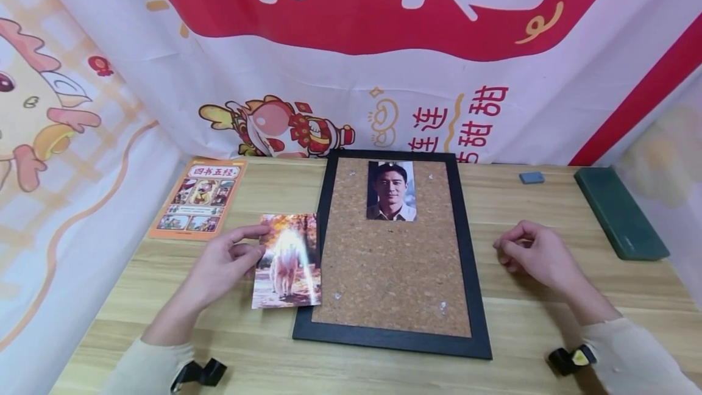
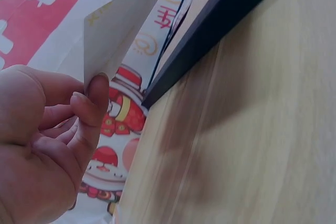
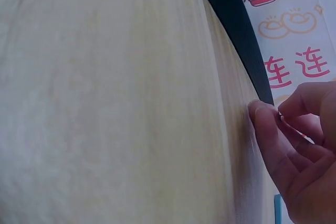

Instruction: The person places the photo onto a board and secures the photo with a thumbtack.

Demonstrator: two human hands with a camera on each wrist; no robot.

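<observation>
My left hand (image 1: 226,259) pinches the upper left edge of a glossy photo (image 1: 293,264) of a pale horse-like animal among autumn leaves; glare blurs part of it. The photo's lower right part overlaps the left frame of a black-framed corkboard (image 1: 392,273). In the left wrist view, thumb and finger hold the photo's pale back (image 2: 107,40) toward the camera. A portrait photo (image 1: 392,192) is on the board's upper middle. To the right of the board, my right hand (image 1: 534,255) hovers with curled fingers, thumb near forefinger; anything tiny between them cannot be made out.
Small clear pins (image 1: 443,306) sit near the board's corners. An orange booklet (image 1: 198,200) lies at the left back. On the right are a small blue block (image 1: 531,178) and a long green case (image 1: 622,215). A printed cloth (image 1: 340,78) hangs behind the wooden table (image 1: 526,322).
</observation>
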